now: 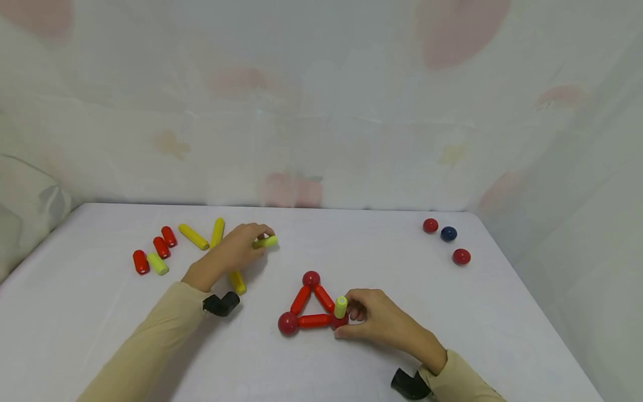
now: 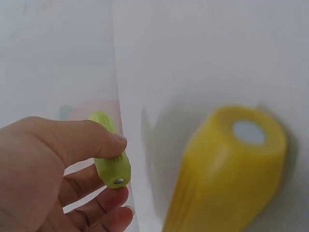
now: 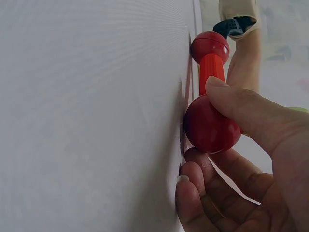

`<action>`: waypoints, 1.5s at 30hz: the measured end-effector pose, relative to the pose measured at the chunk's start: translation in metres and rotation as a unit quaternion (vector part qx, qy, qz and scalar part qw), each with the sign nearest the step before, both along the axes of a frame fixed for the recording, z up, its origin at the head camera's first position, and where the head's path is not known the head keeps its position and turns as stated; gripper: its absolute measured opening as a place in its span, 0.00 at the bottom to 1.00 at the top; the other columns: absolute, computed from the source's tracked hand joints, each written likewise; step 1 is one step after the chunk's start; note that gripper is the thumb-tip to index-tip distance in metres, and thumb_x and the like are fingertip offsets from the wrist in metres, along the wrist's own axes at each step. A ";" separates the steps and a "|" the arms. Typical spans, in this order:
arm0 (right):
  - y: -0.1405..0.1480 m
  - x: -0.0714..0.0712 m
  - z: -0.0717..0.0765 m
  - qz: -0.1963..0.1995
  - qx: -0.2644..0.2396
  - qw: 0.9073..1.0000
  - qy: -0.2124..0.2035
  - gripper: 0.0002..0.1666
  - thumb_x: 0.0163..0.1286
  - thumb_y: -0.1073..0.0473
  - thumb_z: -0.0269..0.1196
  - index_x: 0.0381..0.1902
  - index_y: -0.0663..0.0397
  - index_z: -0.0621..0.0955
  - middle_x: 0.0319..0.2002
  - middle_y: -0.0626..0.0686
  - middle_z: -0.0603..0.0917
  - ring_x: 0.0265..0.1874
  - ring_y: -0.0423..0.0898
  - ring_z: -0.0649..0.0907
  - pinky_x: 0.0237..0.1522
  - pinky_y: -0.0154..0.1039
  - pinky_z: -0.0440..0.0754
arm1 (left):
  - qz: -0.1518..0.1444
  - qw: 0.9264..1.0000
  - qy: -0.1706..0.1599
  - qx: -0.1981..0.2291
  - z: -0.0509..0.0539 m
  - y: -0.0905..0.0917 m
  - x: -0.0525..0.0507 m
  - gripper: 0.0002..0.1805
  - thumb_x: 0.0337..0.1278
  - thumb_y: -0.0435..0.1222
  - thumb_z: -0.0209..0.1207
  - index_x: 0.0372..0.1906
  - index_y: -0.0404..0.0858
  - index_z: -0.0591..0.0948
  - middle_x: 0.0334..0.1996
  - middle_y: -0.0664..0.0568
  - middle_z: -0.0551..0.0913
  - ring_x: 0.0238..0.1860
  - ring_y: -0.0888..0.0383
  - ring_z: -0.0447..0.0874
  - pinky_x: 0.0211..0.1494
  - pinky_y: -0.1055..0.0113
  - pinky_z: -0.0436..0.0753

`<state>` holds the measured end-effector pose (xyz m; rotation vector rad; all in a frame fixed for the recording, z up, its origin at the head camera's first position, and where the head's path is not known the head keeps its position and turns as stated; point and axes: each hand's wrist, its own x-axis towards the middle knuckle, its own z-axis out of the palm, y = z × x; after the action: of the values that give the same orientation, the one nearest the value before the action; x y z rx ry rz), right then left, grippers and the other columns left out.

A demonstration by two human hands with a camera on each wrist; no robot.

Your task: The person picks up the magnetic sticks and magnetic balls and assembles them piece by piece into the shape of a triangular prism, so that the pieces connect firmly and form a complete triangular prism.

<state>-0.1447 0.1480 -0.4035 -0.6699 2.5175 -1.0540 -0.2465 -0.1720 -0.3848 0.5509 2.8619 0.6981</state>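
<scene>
In the head view a triangle of three red balls and red rods [image 1: 313,321] lies on the table, a light green rod [image 1: 340,307] standing up from its right-hand ball. My right hand [image 1: 389,322] grips that ball [image 3: 211,124], thumb on one side and fingers on the other. Behind and left of the triangle, my left hand [image 1: 238,245] pinches another light green rod [image 2: 112,166] between thumb and fingers, one magnetic-looking end showing. A yellow rod [image 2: 227,169] looms close to the left wrist camera.
At the left of the white table [image 1: 90,312] lie several red rods [image 1: 141,262], a light green rod [image 1: 158,263] and yellow rods [image 1: 193,237], some partly under my left arm. Two red balls [image 1: 461,257] and a dark blue ball [image 1: 449,234] sit at the back right.
</scene>
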 end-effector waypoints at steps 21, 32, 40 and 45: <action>0.001 -0.002 0.001 0.013 0.005 1.000 0.010 0.16 0.57 0.47 0.75 0.36 0.45 0.80 0.29 0.43 0.80 0.30 0.38 0.78 0.34 0.30 0.78 | -0.032 0.998 0.013 0.061 -0.001 0.008 0.036 0.19 0.59 0.29 0.61 0.57 0.38 0.79 0.44 0.45 0.84 0.38 0.55 0.77 0.42 0.65 0.78; 0.006 -0.002 -0.001 0.005 0.011 1.000 0.009 0.16 0.57 0.46 0.74 0.36 0.43 0.80 0.29 0.40 0.80 0.30 0.37 0.78 0.34 0.30 0.79 | -0.076 0.986 -0.016 0.148 0.001 0.018 0.056 0.15 0.57 0.34 0.67 0.48 0.43 0.77 0.38 0.56 0.83 0.37 0.61 0.78 0.39 0.72 0.80; 0.011 -0.006 -0.002 -0.001 0.012 1.000 0.019 0.15 0.58 0.47 0.74 0.35 0.42 0.80 0.29 0.40 0.80 0.31 0.38 0.78 0.35 0.31 0.79 | -0.103 0.974 -0.023 0.202 0.001 0.024 0.065 0.15 0.56 0.35 0.68 0.47 0.45 0.77 0.36 0.58 0.82 0.36 0.63 0.79 0.41 0.71 0.81; 0.014 -0.009 -0.002 -0.007 0.008 1.000 0.026 0.14 0.58 0.48 0.74 0.35 0.41 0.79 0.29 0.39 0.80 0.31 0.38 0.79 0.36 0.30 0.79 | -0.114 0.968 -0.013 0.223 0.000 0.029 0.068 0.15 0.57 0.35 0.68 0.48 0.44 0.77 0.38 0.58 0.83 0.39 0.64 0.81 0.49 0.70 0.83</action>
<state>-0.1534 0.1615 -0.4058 -0.6858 2.5752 -1.0328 -0.1781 -0.1427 -0.3848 0.9010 2.5546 1.3010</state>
